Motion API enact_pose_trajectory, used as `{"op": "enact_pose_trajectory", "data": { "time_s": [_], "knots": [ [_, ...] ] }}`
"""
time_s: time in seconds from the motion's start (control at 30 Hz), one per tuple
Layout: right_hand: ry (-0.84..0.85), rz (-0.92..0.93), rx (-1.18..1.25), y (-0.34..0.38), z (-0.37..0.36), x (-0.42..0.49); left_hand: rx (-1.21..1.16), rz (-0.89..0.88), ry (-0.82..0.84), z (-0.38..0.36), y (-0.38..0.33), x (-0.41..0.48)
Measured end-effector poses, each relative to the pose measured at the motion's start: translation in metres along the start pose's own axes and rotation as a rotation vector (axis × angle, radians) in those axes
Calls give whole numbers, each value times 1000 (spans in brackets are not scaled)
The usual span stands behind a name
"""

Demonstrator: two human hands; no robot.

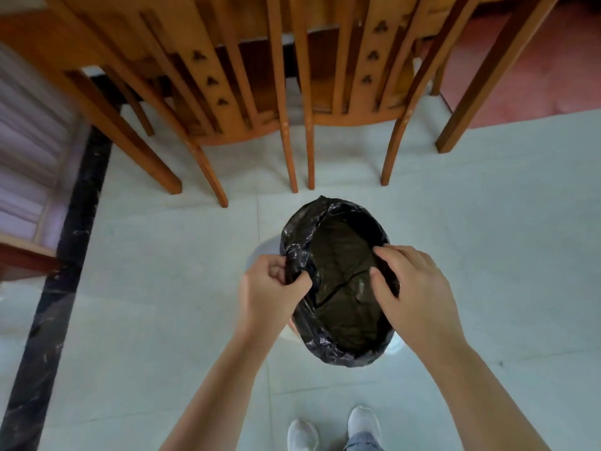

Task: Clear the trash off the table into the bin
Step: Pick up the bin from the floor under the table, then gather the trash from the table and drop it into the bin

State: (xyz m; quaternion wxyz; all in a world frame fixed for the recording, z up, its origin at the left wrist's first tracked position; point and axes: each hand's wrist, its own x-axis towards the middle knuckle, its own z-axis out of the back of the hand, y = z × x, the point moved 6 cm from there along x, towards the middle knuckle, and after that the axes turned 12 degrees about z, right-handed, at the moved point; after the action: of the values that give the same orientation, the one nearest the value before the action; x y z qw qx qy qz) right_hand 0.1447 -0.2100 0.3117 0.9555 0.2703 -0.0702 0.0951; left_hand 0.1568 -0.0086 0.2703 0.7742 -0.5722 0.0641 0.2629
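A black plastic bin bag (341, 268) lines a small pale bin (263, 252) that stands on the floor below me; only slivers of the bin show past the bag. My left hand (271, 288) pinches the bag's rim on the left side. On the right side my right hand (413, 291) grips the rim, with its fingers curled over the edge into the opening. The bag's inside looks dark and I see no trash in it. The table top is out of view.
Two wooden chairs (227, 102) stand side by side just beyond the bin, their legs on the pale tiled floor (455, 239). A black marble strip (65, 255) runs down the left. My feet in light shoes (364, 424) are at the bottom edge.
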Motion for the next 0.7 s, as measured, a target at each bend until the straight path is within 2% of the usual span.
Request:
{"op": "enact_pose_trajectory", "data": {
  "time_s": [0.4,0.57,0.7],
  "knots": [
    [-344,50,-11,113,180,5,-177,-267,-23,97,-193,-100],
    [-437,51,-90,138,234,-3,-238,-271,-31,122,-229,-133],
    [-420,55,-152,152,257,-13,-303,-216,-48,134,-243,-147]
  ]
}}
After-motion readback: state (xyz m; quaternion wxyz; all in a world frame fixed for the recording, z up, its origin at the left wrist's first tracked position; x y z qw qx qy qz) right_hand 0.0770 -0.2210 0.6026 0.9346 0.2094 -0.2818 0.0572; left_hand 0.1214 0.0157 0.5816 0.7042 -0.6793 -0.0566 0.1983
